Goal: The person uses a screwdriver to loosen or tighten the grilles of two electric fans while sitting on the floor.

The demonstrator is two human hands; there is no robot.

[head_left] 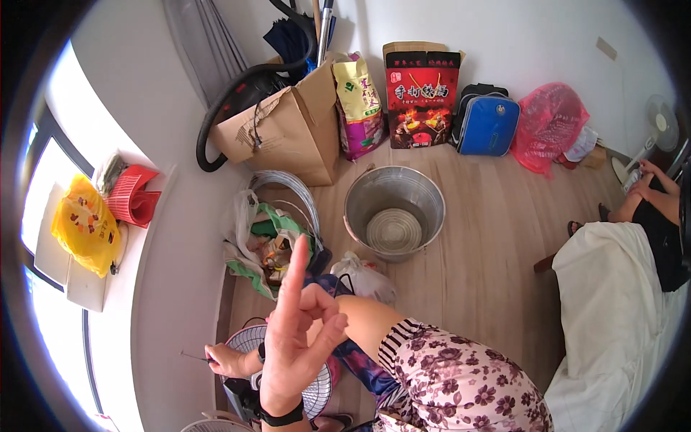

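Note:
My left hand [296,344], with a black band at the wrist, is raised in front. Its index finger points up while the thumb presses against the curled fingers; anything pinched there is too small to make out. Farther left, partly behind it, my right hand [229,360] grips a thin-shafted screwdriver [194,356] that points left. A floral sleeve [468,367] with a striped cuff covers my upper right arm. Beneath both hands stands an electric fan with a round wire grille [317,396], its middle hidden by my left hand.
A metal bucket [435,205] stands ahead, beside an open bag of odds and ends [252,263], coiled wire [306,191] and a white plastic bag [374,281]. A cardboard box [309,137] lines the wall. At right sits another person [658,209] near a white-covered bed [612,309].

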